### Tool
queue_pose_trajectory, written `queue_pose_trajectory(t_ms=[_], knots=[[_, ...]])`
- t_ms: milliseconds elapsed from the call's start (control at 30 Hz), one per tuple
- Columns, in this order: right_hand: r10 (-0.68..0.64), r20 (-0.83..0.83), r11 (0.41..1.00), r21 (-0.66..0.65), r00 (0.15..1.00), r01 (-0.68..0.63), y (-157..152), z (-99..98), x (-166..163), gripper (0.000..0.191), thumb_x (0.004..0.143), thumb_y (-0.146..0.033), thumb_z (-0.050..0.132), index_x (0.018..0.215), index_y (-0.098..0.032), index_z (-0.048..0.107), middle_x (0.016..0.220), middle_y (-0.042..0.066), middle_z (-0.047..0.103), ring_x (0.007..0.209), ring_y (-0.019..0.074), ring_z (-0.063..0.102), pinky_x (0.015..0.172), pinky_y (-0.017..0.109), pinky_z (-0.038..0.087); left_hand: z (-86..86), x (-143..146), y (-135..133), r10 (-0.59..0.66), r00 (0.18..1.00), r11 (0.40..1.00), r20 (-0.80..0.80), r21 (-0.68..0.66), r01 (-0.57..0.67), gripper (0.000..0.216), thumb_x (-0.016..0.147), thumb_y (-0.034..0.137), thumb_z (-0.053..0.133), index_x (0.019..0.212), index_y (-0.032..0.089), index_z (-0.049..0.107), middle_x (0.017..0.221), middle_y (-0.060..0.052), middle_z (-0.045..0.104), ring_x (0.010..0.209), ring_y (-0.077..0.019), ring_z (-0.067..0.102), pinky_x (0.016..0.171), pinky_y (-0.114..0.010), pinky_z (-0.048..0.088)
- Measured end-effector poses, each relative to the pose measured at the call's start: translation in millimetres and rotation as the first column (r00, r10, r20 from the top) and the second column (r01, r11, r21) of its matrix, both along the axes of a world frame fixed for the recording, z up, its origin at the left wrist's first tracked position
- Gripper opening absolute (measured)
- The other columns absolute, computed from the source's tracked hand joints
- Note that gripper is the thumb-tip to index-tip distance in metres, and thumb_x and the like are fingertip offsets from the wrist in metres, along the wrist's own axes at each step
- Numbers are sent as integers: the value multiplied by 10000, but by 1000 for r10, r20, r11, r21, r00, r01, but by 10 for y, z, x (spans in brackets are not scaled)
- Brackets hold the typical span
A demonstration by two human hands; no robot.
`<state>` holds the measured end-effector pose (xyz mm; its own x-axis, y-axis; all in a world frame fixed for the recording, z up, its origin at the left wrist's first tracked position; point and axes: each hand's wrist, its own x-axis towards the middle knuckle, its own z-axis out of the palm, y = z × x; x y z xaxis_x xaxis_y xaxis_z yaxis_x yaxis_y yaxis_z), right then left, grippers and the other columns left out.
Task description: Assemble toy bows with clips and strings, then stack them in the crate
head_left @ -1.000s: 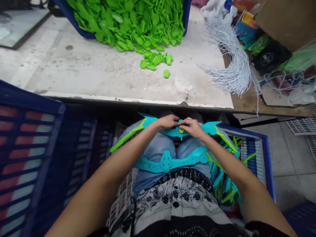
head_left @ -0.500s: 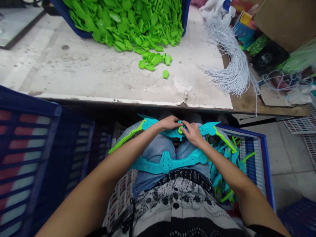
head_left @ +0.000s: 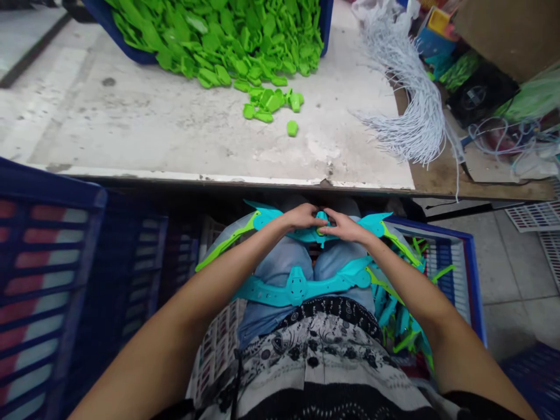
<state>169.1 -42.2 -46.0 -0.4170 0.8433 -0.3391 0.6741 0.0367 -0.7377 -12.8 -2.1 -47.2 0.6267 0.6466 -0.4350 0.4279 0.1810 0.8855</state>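
Note:
My left hand (head_left: 300, 216) and my right hand (head_left: 345, 226) meet over my knees, both closed on the middle of a teal plastic bow (head_left: 374, 224) with lime green tips. A small green piece (head_left: 321, 231) shows between my fingertips at the bow's centre. A second teal bow (head_left: 297, 287) lies across my lap, nearer my waist, untouched.
A worn white table (head_left: 144, 137) carries a blue bin spilling green plastic pieces (head_left: 219, 35), several loose ones (head_left: 271, 104) and a bundle of white cords (head_left: 411, 111). A blue crate (head_left: 52, 274) stands at my left. Another blue crate (head_left: 470, 280) at my right holds teal and green bows.
My right hand has shifted slightly on the bow's centre, covering more of the green piece. The view has tilted a little; both hands stay on the bow.

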Motion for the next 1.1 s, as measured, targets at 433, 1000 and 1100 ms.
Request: queue_pose_trajectory(t_ms=[433,1000,1100], knots=[[-54,-28,998,-30,998,54,-63,-8,-18,687,741,-369,721,1348,-152,482,1086,75,672,946,227,635,845,361,508,-55,3,19,-36,999,999,24,16,36,432,654,395,703,974,116,627,641,42,509,610,-118,445,554,-228,345],[-140,164,990,-1,976,142,-130,60,-132,752,753,-331,711,1408,-117,409,1102,110,671,997,254,641,847,372,502,-31,41,-17,-57,997,980,-60,186,67,355,676,365,642,908,96,651,730,-11,590,676,-151,506,603,-244,378],[-128,95,990,-43,987,133,-35,-13,-100,736,679,-323,774,1324,-120,484,873,14,664,795,182,626,694,287,494,-41,46,-34,-43,999,990,-26,136,46,345,662,322,639,928,103,664,747,-8,609,680,-153,521,603,-243,397]])
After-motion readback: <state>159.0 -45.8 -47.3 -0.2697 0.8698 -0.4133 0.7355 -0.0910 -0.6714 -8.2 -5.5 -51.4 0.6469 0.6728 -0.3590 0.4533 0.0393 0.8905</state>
